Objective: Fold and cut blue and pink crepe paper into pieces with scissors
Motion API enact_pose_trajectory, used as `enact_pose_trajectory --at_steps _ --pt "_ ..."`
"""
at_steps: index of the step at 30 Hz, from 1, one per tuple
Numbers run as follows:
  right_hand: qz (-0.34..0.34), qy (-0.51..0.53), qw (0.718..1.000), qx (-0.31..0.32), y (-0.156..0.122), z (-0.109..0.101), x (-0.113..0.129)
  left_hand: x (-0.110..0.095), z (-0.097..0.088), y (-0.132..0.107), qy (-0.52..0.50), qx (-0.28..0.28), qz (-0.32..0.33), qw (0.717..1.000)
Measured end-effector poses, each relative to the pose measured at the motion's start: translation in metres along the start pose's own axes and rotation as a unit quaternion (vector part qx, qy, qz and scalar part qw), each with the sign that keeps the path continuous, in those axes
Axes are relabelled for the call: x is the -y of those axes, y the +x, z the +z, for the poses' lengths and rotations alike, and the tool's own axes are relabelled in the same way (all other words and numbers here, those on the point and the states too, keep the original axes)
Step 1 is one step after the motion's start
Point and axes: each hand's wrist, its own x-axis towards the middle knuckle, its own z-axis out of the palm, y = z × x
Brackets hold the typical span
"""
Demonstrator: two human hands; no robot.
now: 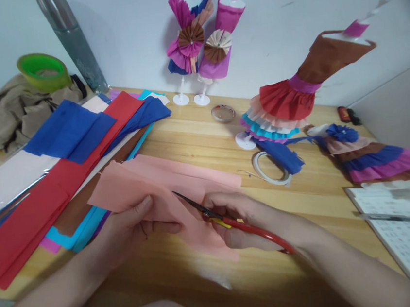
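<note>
On the table (323, 199), red strips (34, 235) and a blue piece (65, 131) are being supported left of the pink sheet (166, 201), a dress form (289, 100) beyond it rightward; a brown strip (75, 213) is being partly hidden by it. The sheet is being pinched in the left hand's (128, 230) grip, its long axis being slanted from far left to near right. Over it, scissors (253, 228) are being held in the right hand's (242, 206) grip, blades being pointed leftward and away. Rightward, the page's (390, 246) writing is being blurred beyond reading.
</note>
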Motion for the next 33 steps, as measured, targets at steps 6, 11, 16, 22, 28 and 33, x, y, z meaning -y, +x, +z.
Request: enact_pose_trajectory --at_steps 6,11,16,22,28,33 --pt "-0.011 0.031 0.999 -0.011 0.004 0.002 -0.006 0.002 -0.003 0.000 -0.007 0.008 0.002 1.000" --pt "-0.022 0.014 0.998 -0.058 0.006 0.004 -0.012 0.002 -0.001 0.000 -0.001 -0.009 -0.008 1.000" --pt "-0.052 -0.020 0.995 -0.080 0.006 0.003 -0.017 -0.002 0.001 -0.003 0.026 -0.013 -0.016 0.999" --pt "-0.053 -0.057 0.993 -0.090 0.005 0.001 -0.018 -0.005 0.001 -0.003 0.039 -0.058 0.036 0.997" --pt "-0.047 -0.058 0.993 -0.090 0.004 -0.001 -0.021 -0.007 0.003 0.000 0.063 -0.207 0.112 0.970" --pt "-0.049 -0.057 0.994 -0.084 0.003 -0.002 -0.023 -0.009 0.003 -0.002 0.110 -0.244 0.164 0.949"
